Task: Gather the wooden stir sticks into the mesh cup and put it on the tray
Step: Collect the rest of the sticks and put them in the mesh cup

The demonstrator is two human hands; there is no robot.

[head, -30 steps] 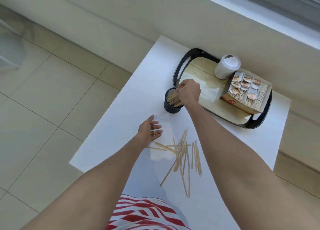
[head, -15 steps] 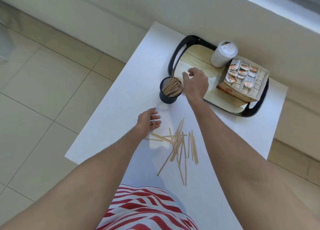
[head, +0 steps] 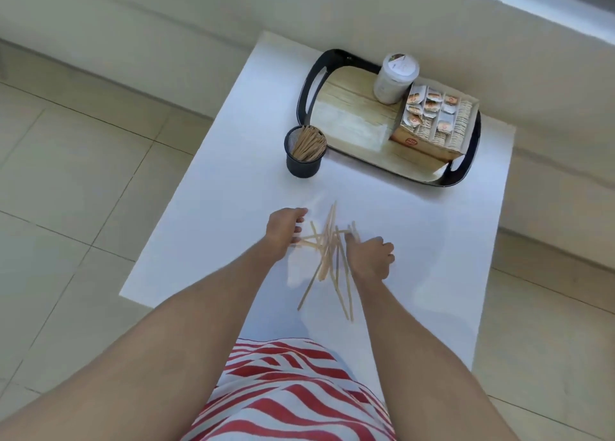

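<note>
Several loose wooden stir sticks [head: 327, 257] lie in a crossed pile on the white table, between my two hands. My left hand [head: 283, 229] is at the pile's left side, its fingers reaching right and touching the sticks. From the right, my right hand [head: 371, 257] has come in with curled fingers, and its thumb and forefinger pinch the nearest sticks. The black mesh cup [head: 304, 156] stands upright farther back, well filled with sticks, just outside the left front rim of the tray [head: 307, 91].
On the black-rimmed, wood-patterned tray stand a white lidded cup [head: 394, 78] and a cardboard box of sachets [head: 434, 121]; its left half is bare wood. The white table [head: 213, 207] ends close on the left above a tiled floor. A low wall runs behind.
My right hand left the cup, where it had dropped sticks, and came back down to the loose pile. My left hand shifted right onto the pile. The camera tilted.
</note>
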